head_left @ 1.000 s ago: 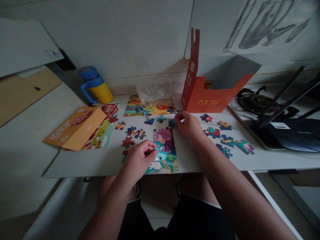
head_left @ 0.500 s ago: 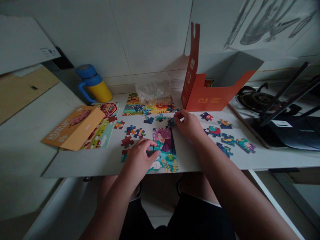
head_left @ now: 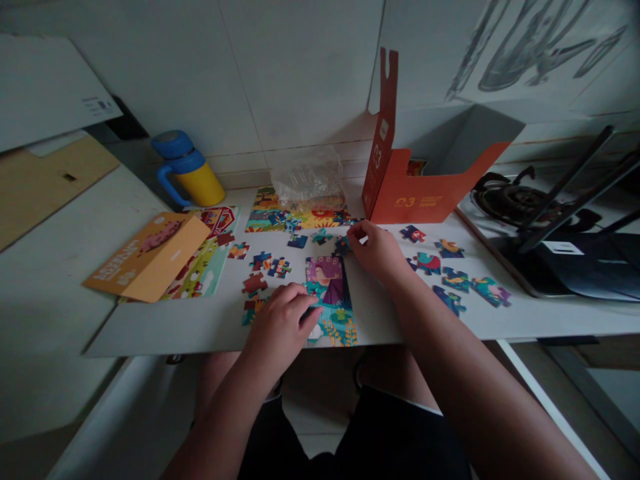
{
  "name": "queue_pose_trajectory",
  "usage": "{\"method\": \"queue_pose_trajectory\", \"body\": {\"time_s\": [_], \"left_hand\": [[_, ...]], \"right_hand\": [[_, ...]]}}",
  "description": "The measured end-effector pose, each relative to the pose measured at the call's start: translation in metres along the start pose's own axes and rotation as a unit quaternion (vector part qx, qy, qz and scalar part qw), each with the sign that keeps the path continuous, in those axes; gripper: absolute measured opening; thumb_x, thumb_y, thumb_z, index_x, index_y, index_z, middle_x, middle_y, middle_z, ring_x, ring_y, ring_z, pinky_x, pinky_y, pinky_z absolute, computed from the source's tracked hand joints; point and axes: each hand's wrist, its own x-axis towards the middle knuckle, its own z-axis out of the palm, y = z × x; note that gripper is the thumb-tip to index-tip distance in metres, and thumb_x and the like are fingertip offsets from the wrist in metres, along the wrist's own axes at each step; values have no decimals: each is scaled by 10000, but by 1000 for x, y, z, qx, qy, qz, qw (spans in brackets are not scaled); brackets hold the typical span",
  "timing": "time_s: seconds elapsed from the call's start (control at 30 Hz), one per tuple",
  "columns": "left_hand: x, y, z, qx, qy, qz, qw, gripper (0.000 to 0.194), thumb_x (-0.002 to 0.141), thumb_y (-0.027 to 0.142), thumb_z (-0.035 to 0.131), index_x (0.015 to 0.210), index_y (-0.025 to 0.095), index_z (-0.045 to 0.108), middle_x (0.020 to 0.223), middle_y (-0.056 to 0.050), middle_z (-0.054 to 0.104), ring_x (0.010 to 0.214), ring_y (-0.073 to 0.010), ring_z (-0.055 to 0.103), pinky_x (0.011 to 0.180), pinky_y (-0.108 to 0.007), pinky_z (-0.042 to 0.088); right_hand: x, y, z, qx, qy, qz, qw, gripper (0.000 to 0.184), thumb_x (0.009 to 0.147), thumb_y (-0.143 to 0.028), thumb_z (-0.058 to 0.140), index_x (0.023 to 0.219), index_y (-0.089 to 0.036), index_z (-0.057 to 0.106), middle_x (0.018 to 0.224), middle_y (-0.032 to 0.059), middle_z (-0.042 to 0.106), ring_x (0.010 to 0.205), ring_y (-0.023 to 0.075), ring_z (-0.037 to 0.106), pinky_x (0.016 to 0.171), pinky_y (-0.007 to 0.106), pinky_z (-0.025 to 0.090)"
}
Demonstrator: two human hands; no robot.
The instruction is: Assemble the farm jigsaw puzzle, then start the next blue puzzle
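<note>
My left hand point(head_left: 283, 320) rests over the left side of a partly joined jigsaw puzzle point(head_left: 333, 300) showing a purple figure, green plants and teal water. Its thumb and index finger are apart, and the palm hides the puzzle's lower left. At the upper right of that puzzle, my right hand point(head_left: 375, 248) has its fingers pinched on a dark blue puzzle piece point(head_left: 343, 245) lying on the table. Close by are a teal piece point(head_left: 321, 236) and another blue piece point(head_left: 297, 241). Several loose pieces, among them a reddish-brown one point(head_left: 255, 283), lie left of the puzzle.
More pieces, including a red-and-teal one point(head_left: 429, 263), lie on the right. An orange box point(head_left: 415, 200) stands behind, beside a clear plastic bag point(head_left: 310, 180) on a yellow puzzle point(head_left: 260, 212). An orange envelope point(head_left: 150, 257), a blue-yellow bottle point(head_left: 195, 177) and a black router point(head_left: 585, 257) flank the table.
My left hand has turned slightly and shifted a little down over the puzzle, its thumb and index still apart. My right hand stays at the same dark blue piece.
</note>
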Motion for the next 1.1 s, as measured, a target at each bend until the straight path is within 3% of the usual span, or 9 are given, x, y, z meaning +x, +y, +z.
{"method": "queue_pose_trajectory", "body": {"time_s": [0.33,0.47,0.67,1.1], "left_hand": [[-13,-2,3,37,12,80,996,254,1061,243,606,1264,178,744,1302,-114,770,1214,-293,679,1088,-519,565],[-18,-2,5,57,5,78,995,307,1068,283,599,1322,158,716,1372,-123,745,1262,-306,660,1108,-521,544],[-20,2,2,101,-38,87,990,501,1062,357,621,1541,221,569,1589,-102,616,1421,-327,572,1120,-539,491],[-21,-4,7,130,-21,112,985,485,1056,386,615,1501,193,608,1595,-110,611,1402,-346,582,1078,-543,480]], "right_hand": [[0,3,2,-3,6,-10,1000,156,903,-247,612,1005,-234,730,949,52,797,782,225,693,714,321,448],[0,2,2,-4,4,-11,1000,155,906,-241,616,1011,-233,729,958,49,800,786,223,694,704,317,439],[-1,2,2,-4,3,-10,1000,146,915,-249,618,1010,-234,728,942,46,798,745,217,683,700,321,441],[-1,1,1,-1,7,-14,1000,131,916,-216,614,998,-238,714,976,54,799,859,226,712,760,314,479]]}}
